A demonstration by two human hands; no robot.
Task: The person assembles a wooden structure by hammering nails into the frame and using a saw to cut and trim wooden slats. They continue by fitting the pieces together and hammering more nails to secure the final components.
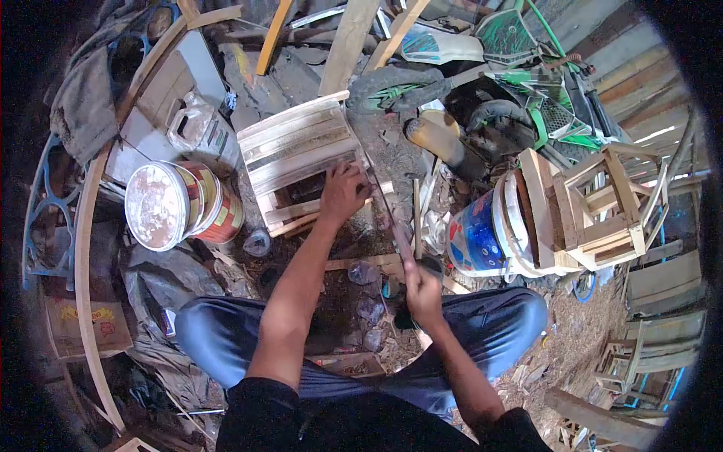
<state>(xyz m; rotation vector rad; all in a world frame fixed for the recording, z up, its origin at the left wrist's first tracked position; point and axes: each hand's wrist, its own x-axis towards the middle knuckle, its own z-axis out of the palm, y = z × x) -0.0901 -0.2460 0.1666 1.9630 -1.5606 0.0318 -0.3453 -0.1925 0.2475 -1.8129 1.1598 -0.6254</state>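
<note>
A pale slatted wooden piece (294,147) lies tilted in front of me, with a dark gap near its closest slats. My left hand (345,192) rests at its right edge, fingers bent and closed over a wooden slat. My right hand (424,295) is wrapped round the grip of a long narrow tool (399,232). The tool slants up and left along the slatted piece's right edge, near my left fingertips. Seen nearly edge-on, its exact kind does not show.
Paint buckets (157,205) and a white plastic jug (199,128) stand left. To the right are a blue-and-white bucket (478,233) and a small wooden frame (606,207). Green motorcycle parts (538,105) and a tyre (395,89) lie behind. Scraps and shavings cover the ground.
</note>
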